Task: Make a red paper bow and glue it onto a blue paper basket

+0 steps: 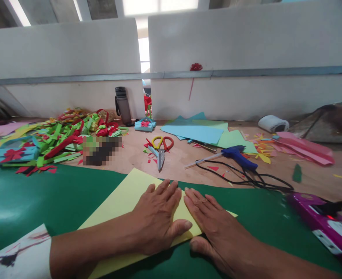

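A sheet of yellow paper (112,205) lies at a slant on the green mat (80,186), with its right part folded over. My left hand (159,217) presses flat on the paper, fingers stretched forward and thumb pointing right. Beside it, my right hand (208,224) rests flat over the paper's right edge, its fingers extended and its thumb on the mat side. The fingertips of both hands almost meet. Part of the fold is hidden under the hands. Beyond them lie scissors (160,155) with one yellow and one red handle.
At right are a blue glue gun (240,157) with a black cord and a magenta power strip (324,221). Green and red paper pieces (69,135) heap at left near a bottle (122,106). Blue paper sheets (194,130) lie at the back, with a white roll (273,124).
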